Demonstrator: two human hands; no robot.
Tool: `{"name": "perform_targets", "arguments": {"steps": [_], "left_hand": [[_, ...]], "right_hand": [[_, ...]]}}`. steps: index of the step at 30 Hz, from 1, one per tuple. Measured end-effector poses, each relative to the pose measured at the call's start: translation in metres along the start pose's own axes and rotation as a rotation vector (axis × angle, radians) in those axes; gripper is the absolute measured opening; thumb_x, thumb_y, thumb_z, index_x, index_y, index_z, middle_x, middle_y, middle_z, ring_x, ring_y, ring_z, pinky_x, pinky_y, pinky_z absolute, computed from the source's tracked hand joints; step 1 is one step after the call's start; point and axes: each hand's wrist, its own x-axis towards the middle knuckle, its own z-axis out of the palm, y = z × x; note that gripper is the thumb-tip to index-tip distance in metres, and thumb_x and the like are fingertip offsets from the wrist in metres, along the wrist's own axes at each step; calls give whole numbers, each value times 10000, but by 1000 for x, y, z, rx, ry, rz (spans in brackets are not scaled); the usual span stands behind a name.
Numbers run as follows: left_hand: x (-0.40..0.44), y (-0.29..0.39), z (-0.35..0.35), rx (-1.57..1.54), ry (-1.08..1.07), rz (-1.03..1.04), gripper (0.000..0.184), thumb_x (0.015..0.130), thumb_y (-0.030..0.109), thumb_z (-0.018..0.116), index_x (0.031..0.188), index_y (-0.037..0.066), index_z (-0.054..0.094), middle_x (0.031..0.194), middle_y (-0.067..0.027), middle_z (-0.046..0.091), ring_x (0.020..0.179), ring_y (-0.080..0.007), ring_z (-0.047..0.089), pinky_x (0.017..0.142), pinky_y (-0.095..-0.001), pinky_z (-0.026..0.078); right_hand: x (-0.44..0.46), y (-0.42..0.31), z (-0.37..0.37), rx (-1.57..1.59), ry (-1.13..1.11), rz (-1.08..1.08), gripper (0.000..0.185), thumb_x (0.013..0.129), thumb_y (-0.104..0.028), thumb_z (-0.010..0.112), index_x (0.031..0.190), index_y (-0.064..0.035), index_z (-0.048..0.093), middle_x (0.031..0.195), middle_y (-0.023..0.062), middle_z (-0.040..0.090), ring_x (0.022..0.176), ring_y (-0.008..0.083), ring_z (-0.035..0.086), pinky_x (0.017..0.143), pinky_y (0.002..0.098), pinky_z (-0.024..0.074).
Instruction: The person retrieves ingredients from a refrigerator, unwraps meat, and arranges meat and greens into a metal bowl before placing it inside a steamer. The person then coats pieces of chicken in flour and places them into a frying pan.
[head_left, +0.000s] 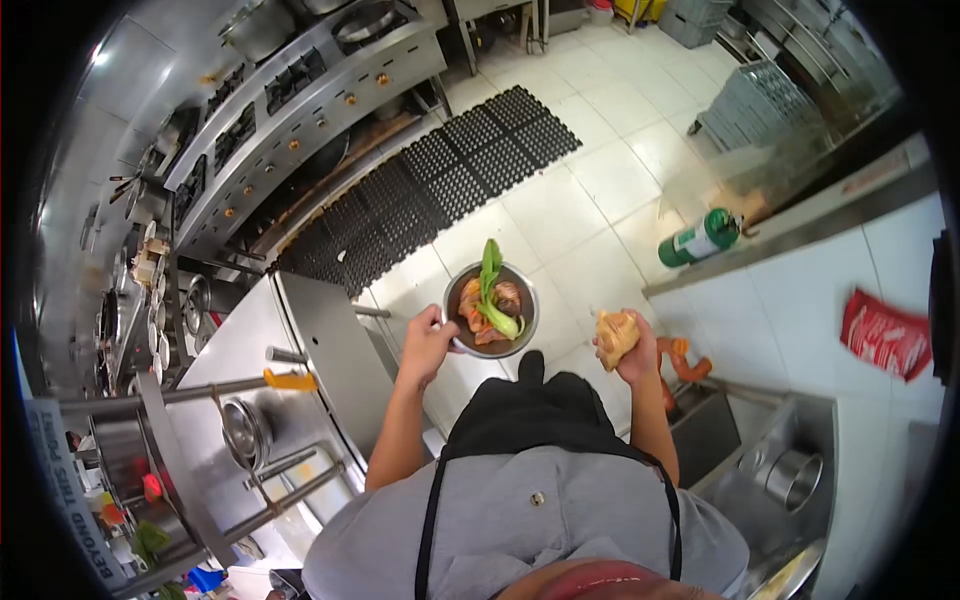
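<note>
My left hand [427, 346] grips the rim of a round metal bowl [533, 318] on its left side. In the bowl lie reddish-orange pieces [470, 303] that look like meat, and a dark brown piece [508, 298]. Across them rests a bok choy [492, 285], its leaf sticking out past the far rim. My right hand [637, 350] is closed around a pale yellow, lumpy piece [616, 338], whose kind I cannot make out. It is held to the right of the bowl, apart from it.
A stove [320, 125] stands far left, with a black rubber mat [440, 175] before it. Left of me is a steel counter [235, 350] with stacked metal bowls [246, 432]. To the right are a green cylinder [700, 240], a red packet [886, 335] and a sink [818, 425].
</note>
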Motion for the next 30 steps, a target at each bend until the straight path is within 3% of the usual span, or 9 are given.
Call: {"name": "perform_targets", "arguments": {"steps": [4,10,14,15,19,22,24,28,30], "left_hand": [[112,70,66,2,-91,44,213,796,-26,583,707,39,400,747,-68,529,638,-158,616,515,-291,585],[280,113,124,-34,-65,28,168,795,-32,587,724,35,451,733,-45,506,598,-143,589,517,-283,583],[363,139,130,-53,110,-12,169,782,-28,579,710,35,439,703,-47,510,562,-149,577,496,-300,581],[380,148,130,-72,157,-16,167,782,-27,578,713,34,440,695,-46,510,555,-149,576,498,-303,580],[438,180,129,-135,308,-20,141,787,-15,569,723,40,456,690,-60,529,550,-146,576,496,-303,576],[501,190,128,-258,457,-5,131,785,-11,559,717,53,467,688,-54,533,566,-144,579,493,-304,575],[550,197,125,-273,515,-31,151,783,-18,549,699,63,453,684,-40,522,576,-137,574,513,-308,582],[667,223,115,-300,574,-44,174,787,-15,539,686,75,428,681,-26,512,553,-117,541,465,-278,528],[715,277,123,-287,577,-56,166,792,-16,539,694,69,435,681,-23,510,547,-110,531,461,-269,506]], "right_hand": [[51,-70,-15,-44,121,-133,255,901,-374,524,1089,-203,509,1071,132,590,816,392,629,622,458,532],[177,-188,-42,-141,288,-191,381,862,-349,536,1179,-141,507,999,146,607,747,354,625,575,435,534],[305,-297,28,-441,226,-120,409,875,-328,584,1223,-123,517,967,128,603,732,267,631,573,370,541],[347,-320,42,-424,199,-114,369,893,-267,584,1213,-92,532,946,111,613,712,225,628,585,344,547],[512,-404,134,-677,-6,-35,262,858,-139,623,1101,-42,600,922,96,627,745,189,639,619,319,555],[634,-447,207,-947,-103,20,249,822,-121,651,1052,-32,618,949,98,634,814,160,637,678,281,535],[728,-467,234,-1062,-205,-53,342,813,-109,627,1143,-34,577,960,102,630,870,174,623,723,304,528],[881,-509,295,-1316,-193,-108,474,799,-124,634,1248,-26,524,986,120,625,868,171,618,740,299,519],[948,-529,319,-1431,-197,-143,519,793,-114,626,1290,-27,503,987,120,614,860,158,614,732,298,519]]}}
